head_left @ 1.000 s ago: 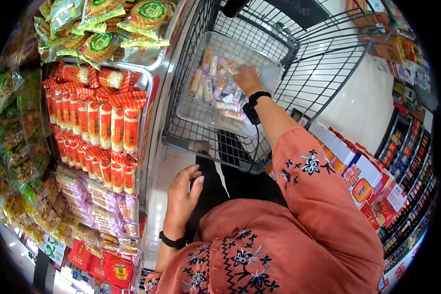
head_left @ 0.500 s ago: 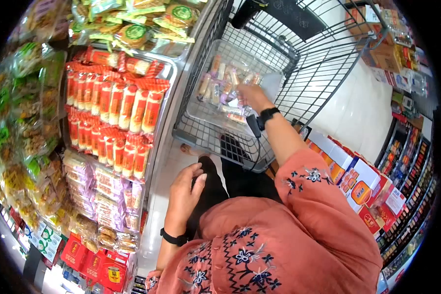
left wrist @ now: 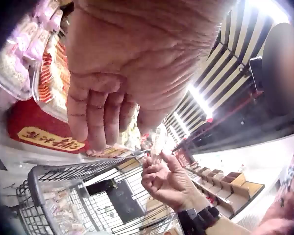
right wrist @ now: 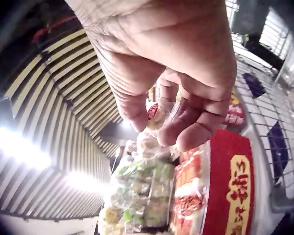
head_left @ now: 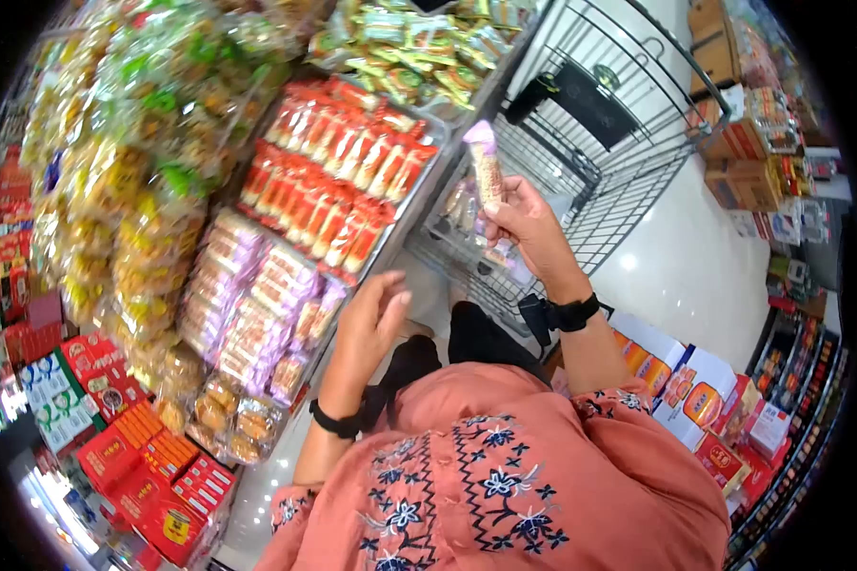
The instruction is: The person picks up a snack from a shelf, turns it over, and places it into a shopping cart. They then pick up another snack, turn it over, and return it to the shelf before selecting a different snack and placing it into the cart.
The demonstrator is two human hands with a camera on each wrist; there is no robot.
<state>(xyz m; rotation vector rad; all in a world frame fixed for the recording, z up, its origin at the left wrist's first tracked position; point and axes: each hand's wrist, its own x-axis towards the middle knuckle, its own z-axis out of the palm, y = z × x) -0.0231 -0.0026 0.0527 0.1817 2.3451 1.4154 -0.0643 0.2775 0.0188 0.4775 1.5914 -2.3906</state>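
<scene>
I get hazy wrist views, long white ceiling lights (left wrist: 200, 102) glaring, a glossy pale floor (head_left: 676, 281) reflecting brightly, and dark, curved edges throughout.

Clear, red-labelled packet (right wrist: 160, 116) between the fingers (right wrist: 195, 137), red panel (right wrist: 224, 181) below.

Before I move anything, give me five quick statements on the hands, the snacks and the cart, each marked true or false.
1. The right-hand grip holds a wrapped snack stick. True.
2. The left-hand grip pinches a second stick. False: it holds nothing.
3. Packaged snacks lie inside the shopping cart. True.
4. In the head view, the red-wrapped sticks are right of the cart. False: they are left of it.
5. Both wrists wear black bands. True.
</scene>
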